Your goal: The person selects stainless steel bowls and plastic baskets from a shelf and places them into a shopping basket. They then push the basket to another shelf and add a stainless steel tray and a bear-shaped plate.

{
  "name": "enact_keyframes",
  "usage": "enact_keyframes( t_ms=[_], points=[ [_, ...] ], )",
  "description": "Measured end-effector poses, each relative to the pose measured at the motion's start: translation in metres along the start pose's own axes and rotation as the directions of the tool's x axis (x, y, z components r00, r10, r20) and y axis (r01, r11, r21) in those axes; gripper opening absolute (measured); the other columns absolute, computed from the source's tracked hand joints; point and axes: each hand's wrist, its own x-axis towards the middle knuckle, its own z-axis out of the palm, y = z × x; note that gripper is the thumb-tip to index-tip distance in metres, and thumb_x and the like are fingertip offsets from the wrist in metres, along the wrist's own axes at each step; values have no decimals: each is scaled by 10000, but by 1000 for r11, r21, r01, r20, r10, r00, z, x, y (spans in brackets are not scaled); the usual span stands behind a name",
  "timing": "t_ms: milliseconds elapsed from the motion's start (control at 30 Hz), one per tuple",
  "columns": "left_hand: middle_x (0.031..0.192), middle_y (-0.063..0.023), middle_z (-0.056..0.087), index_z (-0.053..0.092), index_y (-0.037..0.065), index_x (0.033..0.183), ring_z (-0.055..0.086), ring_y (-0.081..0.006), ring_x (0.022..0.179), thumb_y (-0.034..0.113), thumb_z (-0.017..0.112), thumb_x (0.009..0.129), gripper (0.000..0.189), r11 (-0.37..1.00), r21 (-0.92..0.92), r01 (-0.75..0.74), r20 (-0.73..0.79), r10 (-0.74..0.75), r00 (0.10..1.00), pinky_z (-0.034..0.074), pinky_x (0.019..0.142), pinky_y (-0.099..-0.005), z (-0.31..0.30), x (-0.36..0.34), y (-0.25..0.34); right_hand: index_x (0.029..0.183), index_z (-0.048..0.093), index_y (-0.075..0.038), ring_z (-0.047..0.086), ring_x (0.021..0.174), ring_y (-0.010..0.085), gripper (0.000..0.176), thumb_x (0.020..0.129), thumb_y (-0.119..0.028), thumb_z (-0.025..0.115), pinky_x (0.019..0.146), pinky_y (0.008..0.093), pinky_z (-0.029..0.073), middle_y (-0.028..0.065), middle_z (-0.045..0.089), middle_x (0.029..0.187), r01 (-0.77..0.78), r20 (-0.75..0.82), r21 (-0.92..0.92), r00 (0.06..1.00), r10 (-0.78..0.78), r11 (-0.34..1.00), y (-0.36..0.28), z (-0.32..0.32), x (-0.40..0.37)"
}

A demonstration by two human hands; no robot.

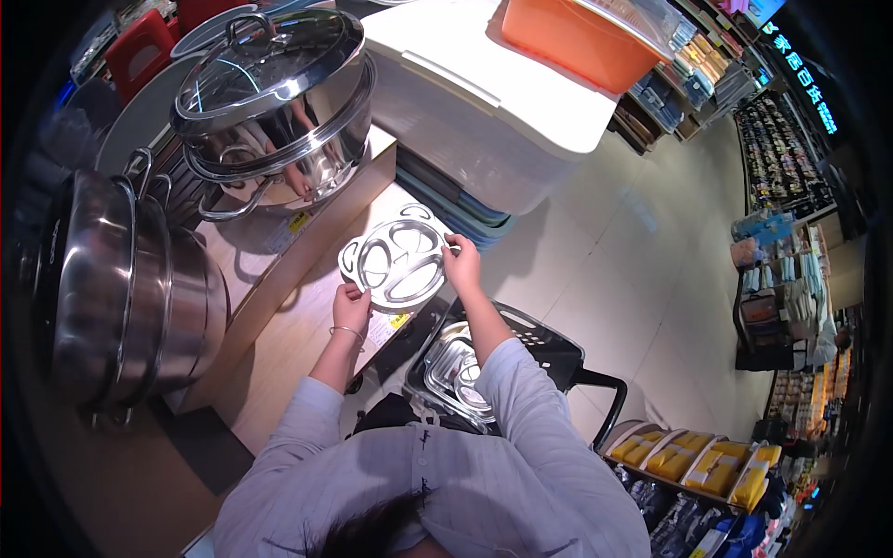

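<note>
A shiny metal divided plate, shaped like an animal's head with two ears, is held up between my two hands. My left hand is closed on its lower left edge, and my right hand pinches its right edge. Below the plate is a wooden shelf with a yellow price label. Under my right forearm, a black shopping basket holds more metal divided trays.
A steamer pot with a glass lid stands on the shelf beyond the plate. Stacked steel pots are at the left. A white storage box carries an orange bin. Yellow packages fill a rack at lower right.
</note>
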Motion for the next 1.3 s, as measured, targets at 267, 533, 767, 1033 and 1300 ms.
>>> enact_keyframes(
  t_ms=[267,533,767,1033,1300],
  points=[
    [758,-76,492,394,8,937,470,-96,499,91,591,788,261,978,-160,136,-14,-140,990,402,409,-211,3,-22,-3,945,635,-104,602,767,243,237,708,-102,635,704,305,464,90,623,887,38,59,-50,998,-35,998,-6,16,15],
    [772,-73,507,399,2,960,440,-83,475,117,598,795,282,979,-141,147,-10,-150,989,349,366,-200,1,-27,-1,1005,629,-185,605,770,217,269,737,-164,626,698,315,460,86,633,855,-139,199,-45,969,146,989,-14,9,21],
    [796,-77,526,402,1,980,428,-82,466,141,606,795,308,975,-168,149,9,-149,989,337,355,-199,-2,-18,-15,1294,332,-316,584,739,205,494,843,-206,499,591,314,503,122,575,924,-150,471,-60,867,161,987,16,14,14],
    [637,-24,485,458,-6,846,424,-83,538,274,594,808,314,932,304,-195,-42,218,975,381,510,-230,9,-68,-23,1230,386,-110,592,736,172,358,899,-244,395,568,266,498,102,547,1032,-572,532,519,798,284,636,52,-54,-48],
    [694,-118,590,535,3,859,580,-252,645,218,597,766,243,678,591,-437,713,-185,676,459,628,-330,85,-130,-137,1075,492,-17,602,634,201,363,821,-275,505,527,295,495,102,595,884,-947,390,122,321,863,297,255,-108,-237]
  ],
)
